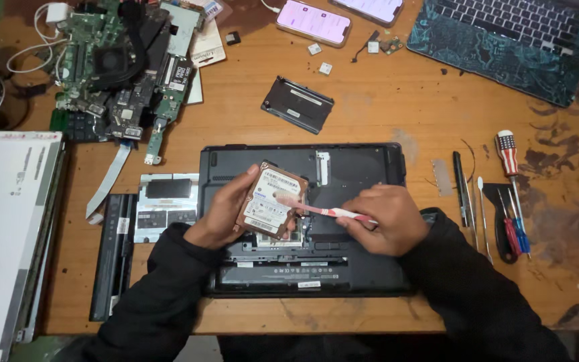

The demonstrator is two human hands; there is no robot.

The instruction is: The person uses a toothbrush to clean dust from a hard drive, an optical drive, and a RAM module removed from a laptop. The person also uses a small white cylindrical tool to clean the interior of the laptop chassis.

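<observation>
The left hand (226, 211) is gripping the stiff, fragile-looking hard drive (271, 200) by its edges, tilted above the opened laptop base (363, 171), while the right hand (384, 218) is clenching a toothbrush (319, 210) against it.

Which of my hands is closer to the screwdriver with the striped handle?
Right. Your right hand, holding a toothbrush, lies just left of the striped screwdriver; your left hand, gripping the hard drive, is farther left.

one head camera looks steeply down, close over the wooden desk (370, 114)
</observation>
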